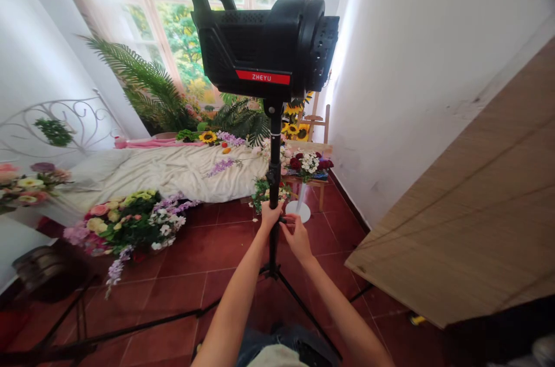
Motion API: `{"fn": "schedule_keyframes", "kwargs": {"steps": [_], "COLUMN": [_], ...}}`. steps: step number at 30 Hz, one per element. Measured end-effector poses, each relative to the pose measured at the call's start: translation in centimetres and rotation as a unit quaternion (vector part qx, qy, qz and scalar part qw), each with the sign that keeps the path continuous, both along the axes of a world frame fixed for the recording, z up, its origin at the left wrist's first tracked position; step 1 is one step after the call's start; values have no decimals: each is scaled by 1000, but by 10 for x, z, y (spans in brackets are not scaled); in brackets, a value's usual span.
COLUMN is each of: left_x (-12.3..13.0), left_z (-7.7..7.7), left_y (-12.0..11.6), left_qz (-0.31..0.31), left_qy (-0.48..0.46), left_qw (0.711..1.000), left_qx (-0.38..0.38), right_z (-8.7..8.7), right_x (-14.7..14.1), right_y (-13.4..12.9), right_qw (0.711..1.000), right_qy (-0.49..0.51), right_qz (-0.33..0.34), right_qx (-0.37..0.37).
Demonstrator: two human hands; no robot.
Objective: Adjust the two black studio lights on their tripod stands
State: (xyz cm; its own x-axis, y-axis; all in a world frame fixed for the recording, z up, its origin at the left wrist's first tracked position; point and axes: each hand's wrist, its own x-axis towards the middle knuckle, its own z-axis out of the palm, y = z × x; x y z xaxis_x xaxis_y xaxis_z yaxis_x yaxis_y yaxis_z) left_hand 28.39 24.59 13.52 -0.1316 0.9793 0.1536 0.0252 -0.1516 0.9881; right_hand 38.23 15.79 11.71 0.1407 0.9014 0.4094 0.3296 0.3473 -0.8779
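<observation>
A black studio light [255, 46] with a red ZHEYU label sits on top of a black light stand [274, 150] in front of me. My left hand [271, 215] is wrapped round the stand's pole below the light. Beside it, on the right of the pole, my right hand [297, 233] pinches a small dark knob [282, 219] with thumb and fingertips. Most of the knob is covered by the fingers. The stand's legs [299, 303] spread over the floor near my body.
A bed with a cream cover [173, 173] stands ahead, with flower arrangements [125, 219] along its side. Farther back are palm leaves [147, 81] and a wooden easel [325, 124]. A large wooden board [468, 211] leans at right. Another stand's legs [151, 323] lie across the tiled floor at left.
</observation>
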Motion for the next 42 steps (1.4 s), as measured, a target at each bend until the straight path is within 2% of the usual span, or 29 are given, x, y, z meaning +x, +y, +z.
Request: {"fn": "schedule_keyframes", "kwargs": {"steps": [4, 11, 15, 20, 25, 30, 34, 37, 42], "left_x": [0, 0, 0, -1, -3, -4, -3, -2, -1], "left_z": [1, -8, -10, -11, -12, -11, -10, -10, -8], "left_y": [0, 4, 5, 5, 5, 3, 1, -2, -8], "left_qz": [4, -1, -2, -8, -15, -25, -9, 9, 25], "left_qy": [-5, 6, 7, 13, 18, 28, 27, 29, 25], "left_qw": [1000, 1000, 1000, 1000, 1000, 999, 1000, 999, 999], "left_qx": [4, 5, 5, 9, 7, 9, 7, 10, 7], "right_z": [1, 12, 14, 13, 13, 10, 13, 17, 17], "right_x": [0, -1, -4, -11, -19, -29, -34, -33, -27], "right_y": [1, -5, -7, -8, -8, -5, -5, -8, -10], "right_qw": [1000, 993, 992, 992, 987, 979, 973, 973, 976], "right_qy": [-3, -87, -94, -67, -38, 34, 73, 35, -67], "right_qz": [-15, -84, -86, -100, -138, -173, -186, -199, -185], "right_qx": [-7, -10, -14, -27, -75, -106, -116, -112, -92]}}
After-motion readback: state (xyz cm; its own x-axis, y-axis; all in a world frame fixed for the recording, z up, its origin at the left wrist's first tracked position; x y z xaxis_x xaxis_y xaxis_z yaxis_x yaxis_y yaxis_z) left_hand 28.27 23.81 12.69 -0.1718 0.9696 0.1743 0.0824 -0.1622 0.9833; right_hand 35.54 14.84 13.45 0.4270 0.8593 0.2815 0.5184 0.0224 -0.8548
